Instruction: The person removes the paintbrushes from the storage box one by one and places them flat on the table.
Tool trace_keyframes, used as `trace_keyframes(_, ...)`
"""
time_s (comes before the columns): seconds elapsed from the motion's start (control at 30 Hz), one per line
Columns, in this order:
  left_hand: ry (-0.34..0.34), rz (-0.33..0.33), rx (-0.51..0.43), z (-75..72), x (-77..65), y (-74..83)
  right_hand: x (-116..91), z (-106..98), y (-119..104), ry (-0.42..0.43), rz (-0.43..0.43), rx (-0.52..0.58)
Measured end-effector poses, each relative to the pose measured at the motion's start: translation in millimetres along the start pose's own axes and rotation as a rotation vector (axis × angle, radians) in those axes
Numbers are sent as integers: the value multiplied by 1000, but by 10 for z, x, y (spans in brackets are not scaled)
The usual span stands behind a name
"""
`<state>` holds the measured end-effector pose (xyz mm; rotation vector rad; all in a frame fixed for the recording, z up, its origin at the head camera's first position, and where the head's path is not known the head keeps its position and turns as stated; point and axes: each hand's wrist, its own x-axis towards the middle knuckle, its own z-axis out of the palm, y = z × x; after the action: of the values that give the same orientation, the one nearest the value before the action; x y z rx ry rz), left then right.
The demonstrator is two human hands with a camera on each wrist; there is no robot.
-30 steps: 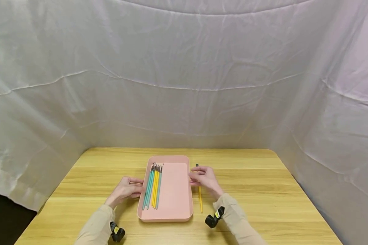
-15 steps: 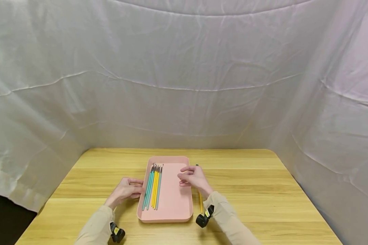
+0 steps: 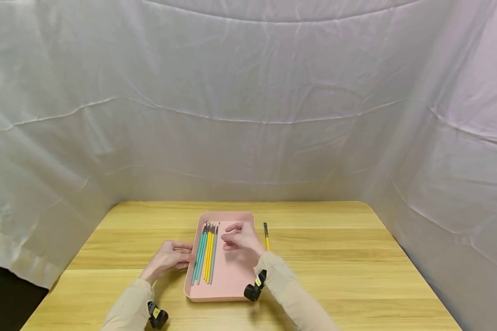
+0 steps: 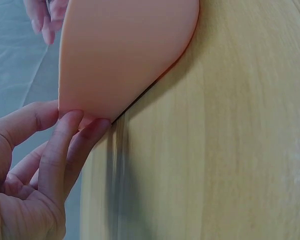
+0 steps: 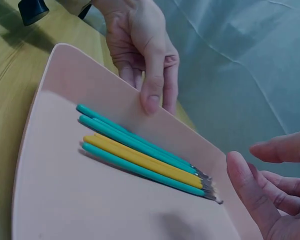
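My left hand (image 3: 167, 258) pinches the left wall of a pink tray (image 3: 232, 273); the thumb hooks over the rim (image 5: 151, 102) while fingers (image 4: 60, 155) press the outer side. Inside the tray, several thin paintbrushes (image 3: 209, 253) with teal, yellow and grey-blue handles lie side by side along the left, bristles away from me. Over the tray's middle, just right of that row, hovers my right hand (image 3: 243, 239), its fingers loosely bent and holding nothing. A yellow-handled brush (image 3: 266, 235) lies on the table beyond the tray's right wall, its lower part hidden by my right forearm.
The wooden table (image 3: 356, 276) extends to both sides of the tray. Light cloth curtains (image 3: 248, 151) hang behind it and at its left and right. A small black camera (image 3: 254, 287) sits on each wrist.
My right hand has moved left from the tray's right wall to over its middle, near the brushes. My left hand, the tray and the brushes stay where they were.
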<state>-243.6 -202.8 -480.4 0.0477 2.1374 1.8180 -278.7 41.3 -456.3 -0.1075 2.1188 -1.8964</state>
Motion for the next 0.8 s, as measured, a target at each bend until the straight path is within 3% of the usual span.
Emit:
trace_keyframes(0.2,1,2,-1,-12,6,-20,81,157,17,44,33,-17)
trace_keyframes(0.47,-4,6,-8,-11,-2,-15,158,277,153,90,40,-141)
trace_keyframes(0.8,-9,6,-20,-9,-4,-9,199,352,281,92,53,-199)
